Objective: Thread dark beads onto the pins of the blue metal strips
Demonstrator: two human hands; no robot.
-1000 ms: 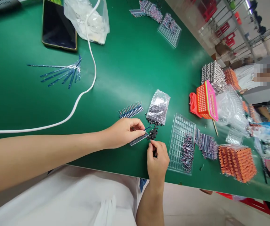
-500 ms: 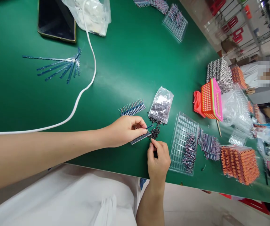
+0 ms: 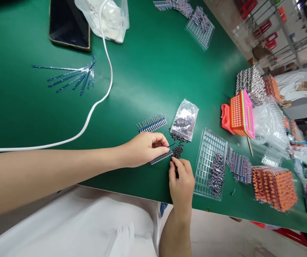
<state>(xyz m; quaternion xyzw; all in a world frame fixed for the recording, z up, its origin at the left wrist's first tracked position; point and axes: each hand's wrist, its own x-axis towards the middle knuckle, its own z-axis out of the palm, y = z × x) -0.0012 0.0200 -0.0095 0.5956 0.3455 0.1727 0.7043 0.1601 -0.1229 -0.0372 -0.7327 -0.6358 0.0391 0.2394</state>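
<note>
My left hand (image 3: 142,148) rests on the green table (image 3: 153,71), its fingers pinched on a thin blue pin (image 3: 171,145) above a blue strip of pins (image 3: 161,157). My right hand (image 3: 181,182) is just below, fingers pinched together at the edge of a small heap of black beads (image 3: 177,150); what they hold is too small to name. A second blue strip of pins (image 3: 152,123) lies just beyond my left hand. A small clear bag of beads (image 3: 184,119) lies behind the heap.
A clear plastic tray (image 3: 209,162) partly filled with parts lies right of my hands. Orange part blocks (image 3: 275,187), a pink-orange basket (image 3: 240,114), a white cable (image 3: 89,114), a phone (image 3: 69,25), a plastic bag (image 3: 107,19) and spent blue strips (image 3: 70,76) lie around. Another person sits at the far right.
Both hands stay at the bead heap, with only small finger movements. The view shifted slightly.
</note>
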